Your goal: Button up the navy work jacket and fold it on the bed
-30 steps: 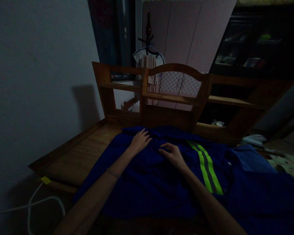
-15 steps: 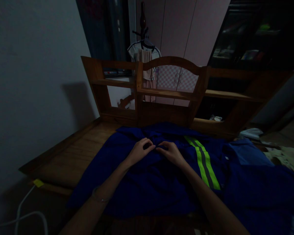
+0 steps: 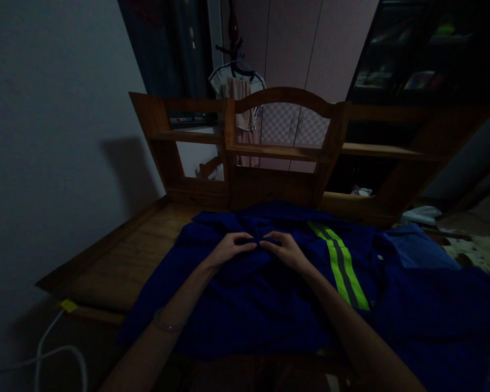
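Note:
A dark blue work jacket (image 3: 245,305) with a yellow-green reflective stripe (image 3: 343,267) lies spread over a wooden bed platform (image 3: 126,261). My left hand (image 3: 228,249) and my right hand (image 3: 283,250) rest side by side near the jacket's collar. Their fingertips meet and pinch the blue cloth between them. Both hands are closed on the fabric. A thin bracelet sits on my left wrist.
A wooden headboard (image 3: 277,152) with open shelves stands behind the jacket. A grey wall (image 3: 53,136) runs along the left. A white cable (image 3: 53,348) lies on the floor at lower left. More clothes (image 3: 473,250) are heaped at the right. Garments hang on a coat stand (image 3: 237,81) behind.
My hands lay flat and apart on the jacket a second ago. They have come together and pinched the cloth near the collar. The view shifted slightly.

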`<state>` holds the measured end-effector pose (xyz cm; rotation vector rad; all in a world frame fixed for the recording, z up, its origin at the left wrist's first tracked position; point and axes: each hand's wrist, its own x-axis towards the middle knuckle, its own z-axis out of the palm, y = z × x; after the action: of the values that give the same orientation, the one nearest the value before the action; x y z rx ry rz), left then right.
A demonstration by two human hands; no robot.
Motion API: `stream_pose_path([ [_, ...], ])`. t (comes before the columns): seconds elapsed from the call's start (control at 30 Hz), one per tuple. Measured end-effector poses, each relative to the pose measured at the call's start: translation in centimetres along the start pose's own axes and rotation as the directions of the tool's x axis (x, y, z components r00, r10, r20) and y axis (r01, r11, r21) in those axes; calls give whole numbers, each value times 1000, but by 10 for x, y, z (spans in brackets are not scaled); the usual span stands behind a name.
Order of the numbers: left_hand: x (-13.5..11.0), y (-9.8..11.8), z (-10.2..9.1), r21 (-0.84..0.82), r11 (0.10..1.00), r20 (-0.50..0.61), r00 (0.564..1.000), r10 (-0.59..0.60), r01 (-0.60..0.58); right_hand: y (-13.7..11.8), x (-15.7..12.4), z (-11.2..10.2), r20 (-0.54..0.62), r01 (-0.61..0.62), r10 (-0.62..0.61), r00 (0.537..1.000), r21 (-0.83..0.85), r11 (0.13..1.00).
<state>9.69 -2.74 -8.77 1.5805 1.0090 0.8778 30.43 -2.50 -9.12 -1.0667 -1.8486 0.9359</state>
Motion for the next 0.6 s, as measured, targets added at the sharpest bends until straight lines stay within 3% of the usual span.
stream_pose_path([
  [0.4, 3, -4, -1, -110, 983, 46, 989, -144, 148, -3, -3, -2, 42, -1, 2, 999, -37, 999],
  [0.6, 1, -2, -3, -56, 992, 7, 994, -111, 111, -9, -4, -9, 134, -29, 34, 990, -40, 999],
])
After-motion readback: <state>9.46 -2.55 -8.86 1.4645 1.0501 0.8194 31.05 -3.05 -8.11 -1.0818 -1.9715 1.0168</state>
